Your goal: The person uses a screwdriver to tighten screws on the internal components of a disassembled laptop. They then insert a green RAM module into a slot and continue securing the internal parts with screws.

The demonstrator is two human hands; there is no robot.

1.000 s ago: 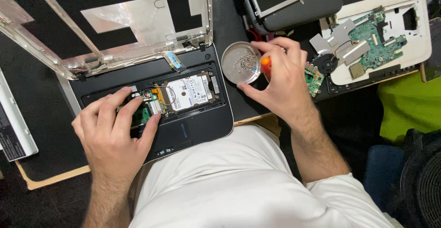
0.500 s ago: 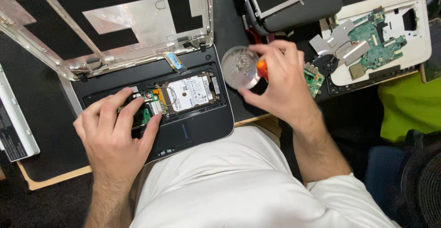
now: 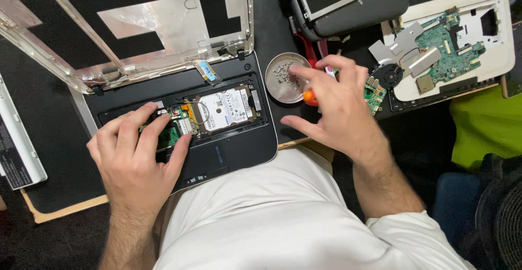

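A dismantled dark laptop base point(image 3: 239, 139) lies in front of me with its hard drive point(image 3: 225, 107) and a small green board exposed. My left hand point(image 3: 136, 156) rests flat on the base, fingertips on the green board at the drive's left. My right hand point(image 3: 337, 104) hovers over a round metal dish point(image 3: 280, 85) holding several small screws, its forefinger reaching into the dish. An orange-tipped screwdriver point(image 3: 308, 96) is tucked in that hand's palm.
The laptop's bare silver lid frame point(image 3: 163, 36) stands open behind the base. A white tray with a green motherboard point(image 3: 451, 52) and a fan sits at the right. Another dark laptop part point(image 3: 348, 3) lies at the top, a white panel point(image 3: 16, 145) at the left edge.
My right hand has opened out, and its forefinger now reaches over the dish of screws. The left hand has stayed on the green board.
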